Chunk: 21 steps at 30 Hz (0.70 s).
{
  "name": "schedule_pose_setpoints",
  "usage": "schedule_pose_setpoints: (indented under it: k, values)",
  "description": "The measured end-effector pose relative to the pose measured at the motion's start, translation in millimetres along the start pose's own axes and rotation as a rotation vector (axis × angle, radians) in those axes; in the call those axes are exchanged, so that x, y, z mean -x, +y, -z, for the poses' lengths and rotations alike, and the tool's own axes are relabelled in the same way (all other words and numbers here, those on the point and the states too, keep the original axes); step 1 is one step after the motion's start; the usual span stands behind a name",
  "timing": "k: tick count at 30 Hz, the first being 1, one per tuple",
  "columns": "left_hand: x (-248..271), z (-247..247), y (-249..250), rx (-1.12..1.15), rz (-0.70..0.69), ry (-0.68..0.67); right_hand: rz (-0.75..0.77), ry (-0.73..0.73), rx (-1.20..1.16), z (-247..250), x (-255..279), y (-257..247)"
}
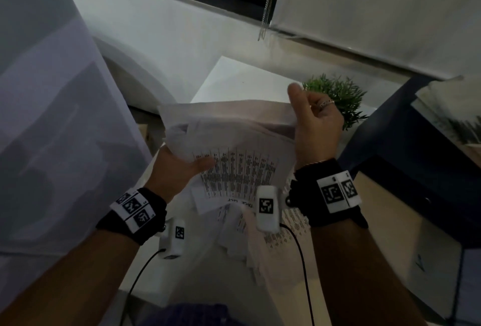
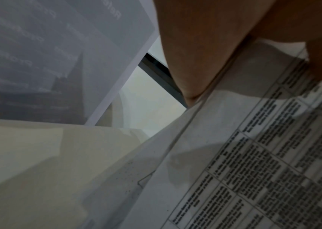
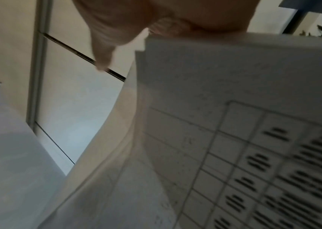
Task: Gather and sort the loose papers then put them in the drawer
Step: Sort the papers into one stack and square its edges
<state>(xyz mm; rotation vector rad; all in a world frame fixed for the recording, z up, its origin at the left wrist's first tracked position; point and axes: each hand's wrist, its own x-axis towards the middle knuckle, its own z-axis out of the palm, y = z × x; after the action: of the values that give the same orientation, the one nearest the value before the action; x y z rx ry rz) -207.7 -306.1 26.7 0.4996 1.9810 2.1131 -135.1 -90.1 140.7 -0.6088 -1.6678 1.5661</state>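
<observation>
Both hands are holding a fanned stack of white printed paper sheets (image 1: 234,148) upright above a pale desk: left hand (image 1: 179,169) gripping its left edge, right hand (image 1: 316,127) pinching the right. Gathering is seemingly underway; sorting and the drawer, unseen, are remaining.

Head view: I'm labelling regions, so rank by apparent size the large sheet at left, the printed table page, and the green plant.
1. Large sheet at left, though nearness to the camera inflates it.
2. Printed table page.
3. Green plant.
</observation>
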Motion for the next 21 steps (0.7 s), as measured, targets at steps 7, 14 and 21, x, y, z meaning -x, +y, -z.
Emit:
schedule_pose_setpoints:
  k: [7,14,21]
  values:
    - [0,0,-15,-0.045,0.126,-0.031,-0.073,0.063,0.073,15,7,29]
    - [2,-8,-11,-0.024,0.104,0.022,-0.069,0.016,-0.122,16,37,38]
    - [7,-6,-8,-0.055,0.050,-0.008,0.064,-0.046,-0.111,12,34,2]
